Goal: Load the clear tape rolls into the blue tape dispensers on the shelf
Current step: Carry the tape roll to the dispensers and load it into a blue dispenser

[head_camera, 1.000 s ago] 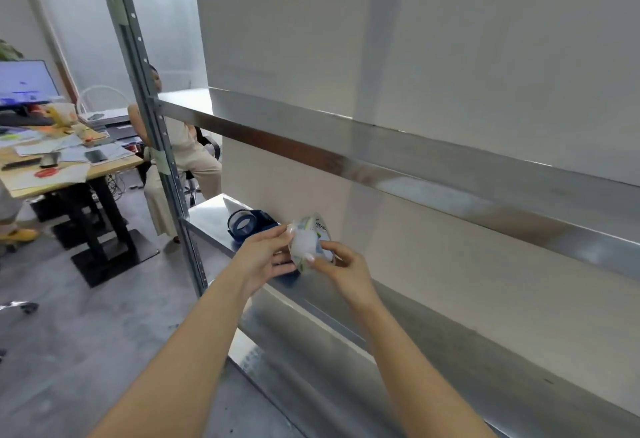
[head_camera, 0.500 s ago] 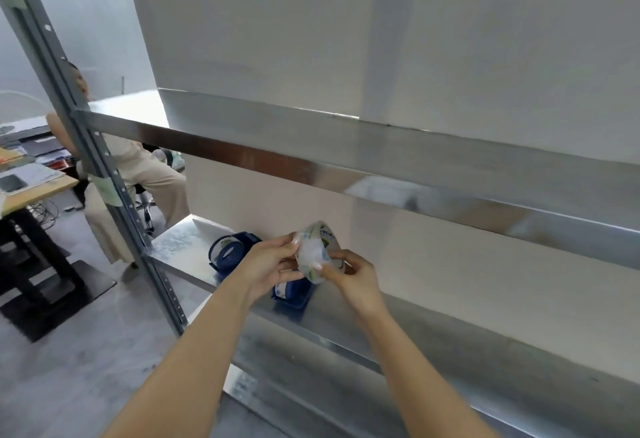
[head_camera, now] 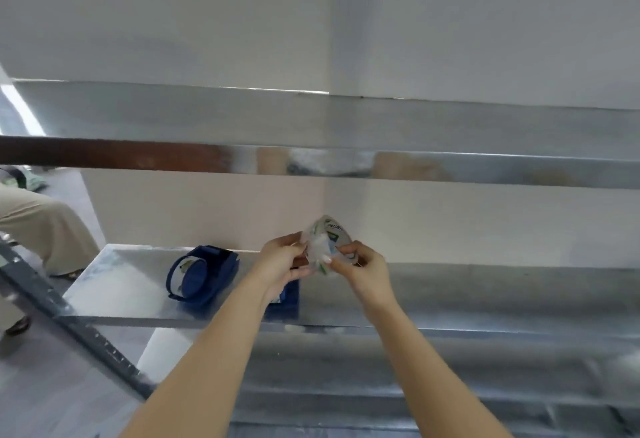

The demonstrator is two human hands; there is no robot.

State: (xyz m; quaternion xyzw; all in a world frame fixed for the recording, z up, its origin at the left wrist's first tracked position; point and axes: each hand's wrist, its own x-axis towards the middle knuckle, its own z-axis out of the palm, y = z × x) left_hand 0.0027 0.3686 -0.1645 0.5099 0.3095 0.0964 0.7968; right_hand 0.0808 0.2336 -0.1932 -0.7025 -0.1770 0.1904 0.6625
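Note:
A clear tape roll (head_camera: 327,241) with a white and green printed label is held up in front of the shelf wall. My left hand (head_camera: 282,261) pinches its left side and my right hand (head_camera: 363,264) pinches its right side. One blue tape dispenser (head_camera: 202,273) stands on the metal shelf (head_camera: 117,285), left of my hands, with a roll in its wheel. A second blue dispenser (head_camera: 285,302) sits just behind my left wrist and is mostly hidden by it.
An upper metal shelf (head_camera: 346,146) runs across above my hands. A grey perforated upright (head_camera: 69,319) slants at the lower left. A person in beige trousers (head_camera: 38,229) sits at the far left. A lower shelf (head_camera: 450,385) lies below.
The view has swung right and closer to the shelf, so the desk and monitor are out of sight. My hands still hold the tape roll, now raised a little above the dispensers.

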